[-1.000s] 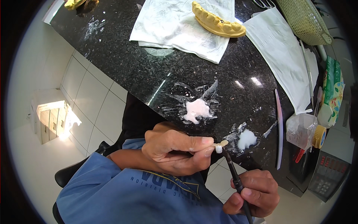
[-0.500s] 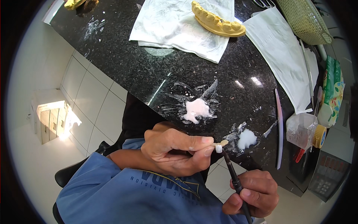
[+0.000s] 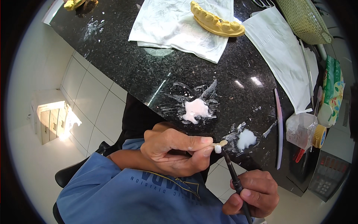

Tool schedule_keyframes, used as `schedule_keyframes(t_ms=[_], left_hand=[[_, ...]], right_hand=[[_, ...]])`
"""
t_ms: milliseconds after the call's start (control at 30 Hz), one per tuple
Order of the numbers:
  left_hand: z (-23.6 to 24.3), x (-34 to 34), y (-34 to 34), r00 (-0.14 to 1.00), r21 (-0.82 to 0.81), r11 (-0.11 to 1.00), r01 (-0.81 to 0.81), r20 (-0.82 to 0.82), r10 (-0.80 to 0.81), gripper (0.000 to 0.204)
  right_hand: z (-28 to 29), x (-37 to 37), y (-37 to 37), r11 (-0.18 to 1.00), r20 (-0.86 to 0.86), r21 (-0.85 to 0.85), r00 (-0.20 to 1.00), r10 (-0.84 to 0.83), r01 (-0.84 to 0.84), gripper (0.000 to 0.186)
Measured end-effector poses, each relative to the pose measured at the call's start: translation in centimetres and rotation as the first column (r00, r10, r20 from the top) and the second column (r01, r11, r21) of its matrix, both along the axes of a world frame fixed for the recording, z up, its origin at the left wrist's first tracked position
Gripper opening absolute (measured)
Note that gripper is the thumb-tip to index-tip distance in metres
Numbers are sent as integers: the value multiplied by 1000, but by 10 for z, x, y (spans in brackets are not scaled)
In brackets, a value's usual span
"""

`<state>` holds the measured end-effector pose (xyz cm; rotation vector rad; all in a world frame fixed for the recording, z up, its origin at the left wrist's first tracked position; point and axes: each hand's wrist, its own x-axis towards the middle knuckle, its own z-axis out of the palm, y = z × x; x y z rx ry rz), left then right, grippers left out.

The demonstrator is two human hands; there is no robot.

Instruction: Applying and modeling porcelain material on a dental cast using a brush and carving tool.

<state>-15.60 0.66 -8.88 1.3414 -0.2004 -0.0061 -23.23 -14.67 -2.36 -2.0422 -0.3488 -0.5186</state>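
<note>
My left hand (image 3: 179,151) pinches a small cream-coloured stick-like piece (image 3: 222,143) between thumb and fingertips. A small white tooth-shaped bit (image 3: 217,149) sits at its end, just past the fingertips. In my right hand (image 3: 255,194) is a slim dark brush (image 3: 232,170), held like a pen. Its tip points up beside the white bit; whether they touch is too small to tell. Past the hands, a mound of white powder (image 3: 246,139) and a larger pinkish one (image 3: 196,110) lie on the black speckled worktop (image 3: 238,67), with smears around them.
Farther off, a yellow dental cast (image 3: 216,23) rests on a white cloth (image 3: 175,26). To the right lie a white paper sheet (image 3: 278,56), a pink-and-lilac strip (image 3: 279,130), a clear jar (image 3: 300,130) with a yellow lid, a green packet (image 3: 332,89) and a woven basket (image 3: 304,20).
</note>
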Motion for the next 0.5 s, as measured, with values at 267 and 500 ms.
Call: schedule_keyframes(t_ms=[267, 500], left_hand=[[0, 3, 1, 995, 25, 1000, -1, 95, -1, 16], [1, 0, 2, 997, 76, 997, 0, 81, -6, 16]], right_hand=[[0, 0, 1, 1000, -11, -25, 1000, -15, 15, 33], [1, -1, -4, 998, -31, 12, 998, 57, -56, 34]])
